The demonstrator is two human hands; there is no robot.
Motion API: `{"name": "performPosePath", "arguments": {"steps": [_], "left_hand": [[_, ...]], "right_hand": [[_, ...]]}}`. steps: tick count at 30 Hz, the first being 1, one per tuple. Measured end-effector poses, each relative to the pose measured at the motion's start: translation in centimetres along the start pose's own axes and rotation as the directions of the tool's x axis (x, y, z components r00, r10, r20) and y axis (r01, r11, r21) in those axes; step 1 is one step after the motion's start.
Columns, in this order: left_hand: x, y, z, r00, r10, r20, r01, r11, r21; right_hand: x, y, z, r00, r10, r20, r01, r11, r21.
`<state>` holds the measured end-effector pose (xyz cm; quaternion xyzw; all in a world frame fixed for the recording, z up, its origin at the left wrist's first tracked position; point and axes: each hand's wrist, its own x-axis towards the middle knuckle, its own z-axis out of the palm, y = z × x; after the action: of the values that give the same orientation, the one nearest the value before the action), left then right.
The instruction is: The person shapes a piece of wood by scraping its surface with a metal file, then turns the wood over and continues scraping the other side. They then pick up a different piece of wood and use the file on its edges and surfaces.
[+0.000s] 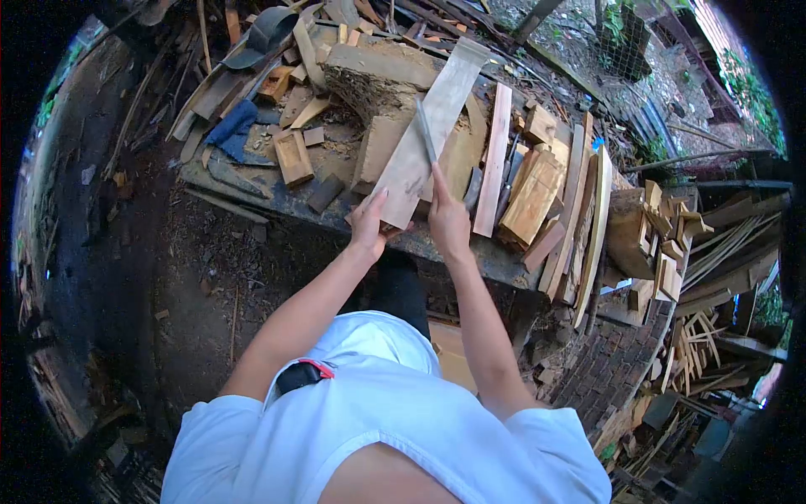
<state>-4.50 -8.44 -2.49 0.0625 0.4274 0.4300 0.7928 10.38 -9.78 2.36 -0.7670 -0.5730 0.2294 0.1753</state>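
Observation:
A long flat pale board (449, 88) slants across the workbench, its far end up and to the right, resting over a thick wooden block (382, 151). My left hand (368, 223) is closed on the board's near left edge, thumb on top and the other fingers partly hidden beneath. My right hand (449, 217) is wrapped around the lower end of a long, thin, grey metal tool (426, 130), like a knife or a file. The tool lies along the board's face and points away from me; its handle is hidden in my fist.
Left on the bench (294, 206) are a blue cloth (235, 130), a grey cap (262, 38) and wood offcuts. To the right lie a narrow pink-toned board (494, 160), a thick timber block (533, 193) and several long strips (594, 235). More scrap wood (701, 336) is piled farther right.

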Motion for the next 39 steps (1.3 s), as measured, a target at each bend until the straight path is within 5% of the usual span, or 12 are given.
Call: {"name": "performPosePath", "arguments": {"steps": [7, 12, 18, 24, 39], "left_hand": [[0.0, -0.1, -0.3, 1.0, -0.013, 0.004, 0.014, 1.0, -0.025], [-0.1, -0.3, 0.1, 0.999, 0.008, -0.032, -0.008, 1.0, -0.013], [-0.1, -0.4, 0.0, 0.996, -0.022, -0.085, 0.021, 1.0, -0.007], [0.3, -0.3, 0.2, 0.986, -0.105, -0.126, 0.103, 0.994, -0.025], [0.5, -0.7, 0.1, 0.999, -0.039, -0.03, 0.039, 0.999, -0.028]], "right_hand": [[-6.2, -0.1, 0.8, 0.987, -0.156, -0.024, 0.158, 0.982, 0.105], [-3.0, 0.4, 1.2, 0.998, -0.053, -0.031, 0.054, 0.999, 0.007], [-10.5, -0.4, 2.0, 0.987, -0.158, -0.027, 0.161, 0.978, 0.137], [-8.7, -1.4, 1.3, 0.994, -0.079, 0.073, 0.067, 0.985, 0.16], [-7.2, -1.4, 1.2, 0.997, -0.065, -0.035, 0.07, 0.976, 0.205]]}}
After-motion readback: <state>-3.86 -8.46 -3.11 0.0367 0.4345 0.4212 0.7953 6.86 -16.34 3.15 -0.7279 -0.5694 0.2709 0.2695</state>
